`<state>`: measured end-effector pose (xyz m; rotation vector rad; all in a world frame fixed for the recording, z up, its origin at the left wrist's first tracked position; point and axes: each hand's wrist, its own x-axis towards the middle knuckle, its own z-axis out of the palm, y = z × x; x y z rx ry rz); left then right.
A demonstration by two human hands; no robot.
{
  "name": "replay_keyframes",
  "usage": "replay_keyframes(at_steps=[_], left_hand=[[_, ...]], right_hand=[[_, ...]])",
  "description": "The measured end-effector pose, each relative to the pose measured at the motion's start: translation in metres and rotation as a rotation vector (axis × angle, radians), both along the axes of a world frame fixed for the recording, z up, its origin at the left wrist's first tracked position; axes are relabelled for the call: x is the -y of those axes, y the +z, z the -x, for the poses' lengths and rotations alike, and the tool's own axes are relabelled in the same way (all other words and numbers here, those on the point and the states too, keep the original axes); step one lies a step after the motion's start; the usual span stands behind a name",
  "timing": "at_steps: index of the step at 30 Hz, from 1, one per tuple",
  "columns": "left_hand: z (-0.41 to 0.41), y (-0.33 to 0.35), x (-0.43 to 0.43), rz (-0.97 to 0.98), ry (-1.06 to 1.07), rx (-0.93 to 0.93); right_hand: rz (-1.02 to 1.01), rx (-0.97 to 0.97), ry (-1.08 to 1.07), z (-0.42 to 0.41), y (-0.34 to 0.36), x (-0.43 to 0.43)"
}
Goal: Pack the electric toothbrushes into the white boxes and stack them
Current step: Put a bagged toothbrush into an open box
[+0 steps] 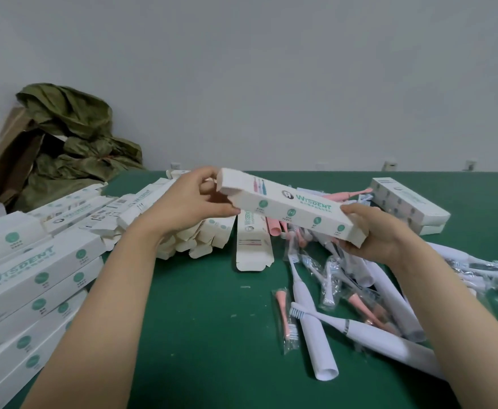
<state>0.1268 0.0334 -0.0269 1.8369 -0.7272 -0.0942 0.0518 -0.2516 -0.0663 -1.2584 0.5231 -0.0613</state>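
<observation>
I hold a long white toothbrush box (289, 206) with green print in the air above the green table (206, 320). My left hand (191, 199) grips its far end with fingers curled at the flap. My right hand (371, 231) grips the near end from below. White electric toothbrushes (315, 332) and bagged pink brush heads (283, 314) lie in a loose heap under my right hand. Closed white boxes (32, 278) lie stacked at the left. Whether the held box contains a toothbrush is hidden.
Several flat, unfolded boxes (253, 246) lie fanned out behind my left hand. Two closed boxes (409, 202) are stacked at the back right. A crumpled green bag in a brown carton (65, 137) stands at the far left against the grey wall.
</observation>
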Motion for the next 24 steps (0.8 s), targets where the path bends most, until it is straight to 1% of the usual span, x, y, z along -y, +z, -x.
replay_keyframes(at_steps=[4, 7, 9, 11, 13, 16, 18, 19, 21, 22, 24], left_hand=[[0.017, 0.004, 0.024, 0.334, -0.041, 0.011], [0.03, 0.0, 0.05, 0.653, -0.156, -0.08], [0.038, -0.002, 0.063, 0.75, -0.194, -0.074], [0.044, -0.004, 0.072, 0.748, -0.147, 0.003], [0.046, -0.005, 0.076, 0.76, -0.053, 0.051], [0.046, -0.005, 0.078, 0.768, 0.022, 0.054], [0.048, -0.004, 0.077, 0.769, 0.069, 0.024], [0.049, -0.003, 0.077, 0.764, 0.102, 0.024], [0.051, -0.001, 0.077, 0.721, 0.134, 0.099], [0.054, -0.001, 0.078, 0.683, 0.128, 0.163], [0.057, -0.003, 0.081, 0.6, 0.11, 0.264]], right_hand=[[-0.018, -0.032, 0.098, -0.002, -0.006, -0.021], [-0.067, 0.006, 0.141, -0.004, -0.008, -0.037], [-0.027, 0.002, 0.106, -0.006, -0.006, -0.043], [0.043, -0.019, 0.08, -0.007, -0.004, -0.049], [0.127, -0.038, 0.096, -0.006, -0.005, -0.057], [0.312, -0.066, 0.189, -0.005, -0.011, -0.071], [0.385, -0.077, 0.196, -0.006, -0.015, -0.08], [0.467, -0.071, 0.199, -0.006, -0.018, -0.082], [0.688, -0.049, 0.249, -0.006, -0.022, -0.085], [0.759, -0.022, 0.295, -0.005, -0.022, -0.087], [0.752, 0.016, 0.386, -0.002, -0.02, -0.092]])
